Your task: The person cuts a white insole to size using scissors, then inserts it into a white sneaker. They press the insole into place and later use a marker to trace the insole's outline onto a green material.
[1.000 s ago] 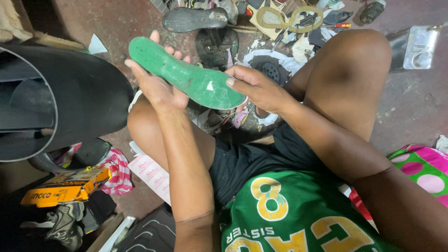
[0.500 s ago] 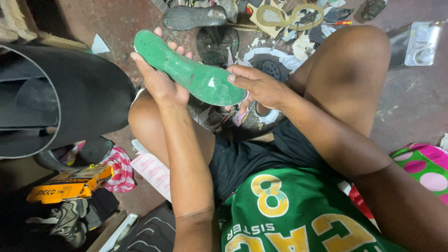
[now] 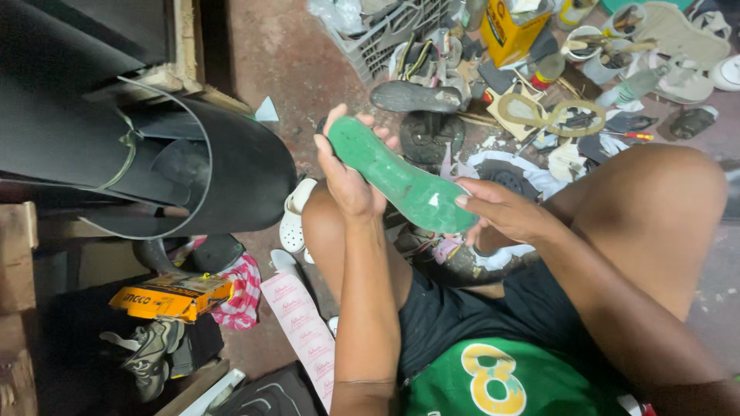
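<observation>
Left to right: big black rolled sheet (image 3: 193,166) sits just beside the person's left knee, propped on its side; a nudge from that knee and it could roll. Below it an orange box (image 3: 173,295) lies on a striped cloth, with a grey shoe (image 3: 150,350) near it, all clear of the hands.

Left hand (image 3: 348,181) is closed around the toe end of the green sole (image 3: 397,179), fingers curled over the far edge. Right hand (image 3: 505,212) pinches the heel end, thumb on top. Sole is held up in the air over the lap, tilted, heel end lower.

Risks as I see them: only the two ends are gripped, so the sole could bend or slip out if one hand lets go. A drop lands it in the floor clutter, near the dark sole (image 3: 416,97) and the red-handled screwdriver (image 3: 628,135). Possibly grit or glue there too, can't tell.
</observation>
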